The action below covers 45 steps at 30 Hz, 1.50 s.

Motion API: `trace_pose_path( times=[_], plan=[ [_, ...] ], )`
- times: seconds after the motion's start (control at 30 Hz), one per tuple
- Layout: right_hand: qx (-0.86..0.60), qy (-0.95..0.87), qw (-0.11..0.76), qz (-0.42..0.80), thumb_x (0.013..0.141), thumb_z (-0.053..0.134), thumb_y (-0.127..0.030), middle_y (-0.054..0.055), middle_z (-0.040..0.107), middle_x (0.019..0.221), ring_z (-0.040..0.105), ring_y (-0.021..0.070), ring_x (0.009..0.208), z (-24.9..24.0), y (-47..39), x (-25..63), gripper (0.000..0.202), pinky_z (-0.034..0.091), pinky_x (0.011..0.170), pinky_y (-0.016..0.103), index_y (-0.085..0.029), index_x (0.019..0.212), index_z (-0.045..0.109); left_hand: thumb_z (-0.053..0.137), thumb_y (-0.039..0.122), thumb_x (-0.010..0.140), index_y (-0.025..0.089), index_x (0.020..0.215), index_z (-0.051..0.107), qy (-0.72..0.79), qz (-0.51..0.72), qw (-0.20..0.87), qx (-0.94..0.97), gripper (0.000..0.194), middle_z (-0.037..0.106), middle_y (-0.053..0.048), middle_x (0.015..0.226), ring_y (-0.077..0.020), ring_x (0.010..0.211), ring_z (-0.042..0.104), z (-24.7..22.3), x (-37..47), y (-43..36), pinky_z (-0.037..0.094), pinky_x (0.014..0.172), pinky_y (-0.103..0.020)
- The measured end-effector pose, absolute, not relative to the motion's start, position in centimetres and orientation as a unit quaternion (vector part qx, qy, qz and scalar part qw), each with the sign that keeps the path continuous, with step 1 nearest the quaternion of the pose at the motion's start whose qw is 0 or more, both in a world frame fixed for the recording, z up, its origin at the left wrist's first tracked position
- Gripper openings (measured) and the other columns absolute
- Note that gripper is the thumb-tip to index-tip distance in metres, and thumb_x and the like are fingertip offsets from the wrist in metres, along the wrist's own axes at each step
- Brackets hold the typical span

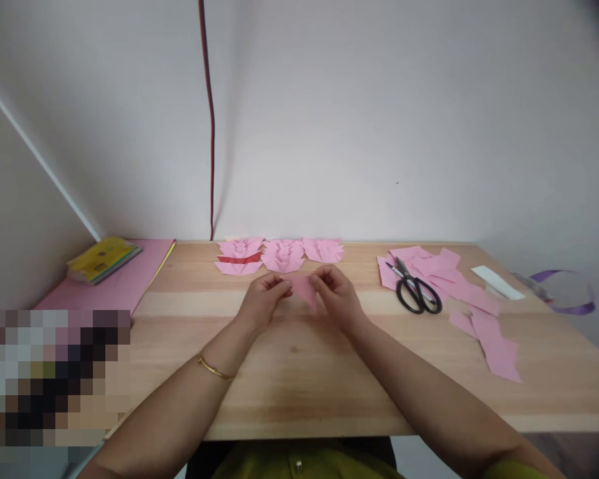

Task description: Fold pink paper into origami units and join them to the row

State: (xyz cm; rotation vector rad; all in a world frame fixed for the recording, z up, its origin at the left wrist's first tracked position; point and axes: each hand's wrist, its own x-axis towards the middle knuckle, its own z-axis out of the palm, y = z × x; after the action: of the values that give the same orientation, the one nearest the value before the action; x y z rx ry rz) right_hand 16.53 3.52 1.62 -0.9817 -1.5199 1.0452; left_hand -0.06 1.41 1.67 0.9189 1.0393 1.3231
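Observation:
Between my hands, above the middle of the wooden table, is a small piece of pink paper (305,291), slightly blurred. My left hand (265,299) pinches its left edge with thumb and fingers. Its right side is pinched by my right hand (336,297). Just beyond my hands, near the wall, lie several cut and folded pink paper shapes (283,255), with a red strip (239,258) among those on the left.
Black-handled scissors (418,293) and a pen lie on pink paper scraps (496,342) at the right, near a white strip (497,283) and a purple ribbon (579,309). Large pink sheets (140,266) and a yellow packet (102,259) are at the left. A cable (212,146) hangs down the wall.

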Motion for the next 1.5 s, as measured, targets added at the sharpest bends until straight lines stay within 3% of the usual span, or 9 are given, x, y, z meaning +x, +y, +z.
trace_pose_path(
  times=[0.2,0.43,0.6,0.83,1.2,1.5],
  plan=[
    [-0.337,-0.724,0.387,0.46,0.081,0.06,-0.034,0.001,0.058,0.079,0.054,0.0126,0.069,1.2,2.9,16.1,0.017,0.046,0.061,0.026,-0.019,0.086,0.052,0.065,0.026,0.068,0.015,0.07,0.058,0.456,0.593,0.538,0.389,0.014,0.054,0.002,0.063,-0.0084,0.058,0.051,1.7,-0.6,1.9,0.044,0.058,-0.022],
    [-0.357,-0.725,0.431,0.401,0.085,0.056,-0.034,0.003,0.059,0.081,0.056,0.014,0.073,2.2,2.8,16.4,0.016,0.045,0.065,0.027,-0.018,0.09,0.055,0.059,0.023,0.074,0.016,0.078,0.067,0.501,0.478,0.386,0.609,0.011,0.066,-0.003,0.08,-0.0151,0.078,0.059,3.0,-0.5,0.7,0.046,0.073,-0.027],
    [-0.353,-0.755,0.421,0.357,0.086,0.053,-0.031,0.002,0.057,0.071,0.053,0.0133,0.066,2.7,2.6,16.5,0.015,0.042,0.061,0.026,-0.019,0.077,0.054,0.056,0.022,0.076,0.017,0.075,0.065,0.5,0.434,0.306,0.684,0.01,0.065,-0.002,0.077,-0.0147,0.076,0.058,3.7,-0.1,0.2,0.045,0.072,-0.027],
    [-0.363,-0.753,0.444,0.321,0.087,0.049,-0.032,0.0,0.053,0.068,0.048,0.0127,0.062,3.1,2.4,16.4,0.017,0.04,0.059,0.026,-0.02,0.076,0.049,0.053,0.019,0.072,0.017,0.065,0.055,0.514,0.419,0.304,0.683,0.008,0.059,0.0,0.068,-0.0135,0.068,0.054,3.4,0.3,0.3,0.043,0.068,-0.026],
    [-0.438,-0.661,0.494,0.357,0.087,0.052,-0.037,-0.002,0.045,0.066,0.042,0.0124,0.06,3.1,4.2,18.3,0.02,0.036,0.058,0.025,-0.02,0.078,0.05,0.051,0.016,0.067,0.017,0.064,0.055,0.507,0.42,0.345,0.669,0.005,0.061,-0.001,0.073,-0.0148,0.073,0.057,2.4,-1.3,1.4,0.045,0.073,-0.027],
    [-0.452,-0.663,0.483,0.351,0.088,0.048,-0.04,-0.001,0.049,0.067,0.046,0.0138,0.062,2.0,5.2,18.6,0.023,0.038,0.058,0.026,-0.02,0.078,0.051,0.053,0.021,0.07,0.017,0.065,0.055,0.56,0.416,0.32,0.641,0.007,0.056,0.001,0.064,-0.0124,0.063,0.052,2.8,-1.5,1.5,0.04,0.062,-0.024]
  ],
)
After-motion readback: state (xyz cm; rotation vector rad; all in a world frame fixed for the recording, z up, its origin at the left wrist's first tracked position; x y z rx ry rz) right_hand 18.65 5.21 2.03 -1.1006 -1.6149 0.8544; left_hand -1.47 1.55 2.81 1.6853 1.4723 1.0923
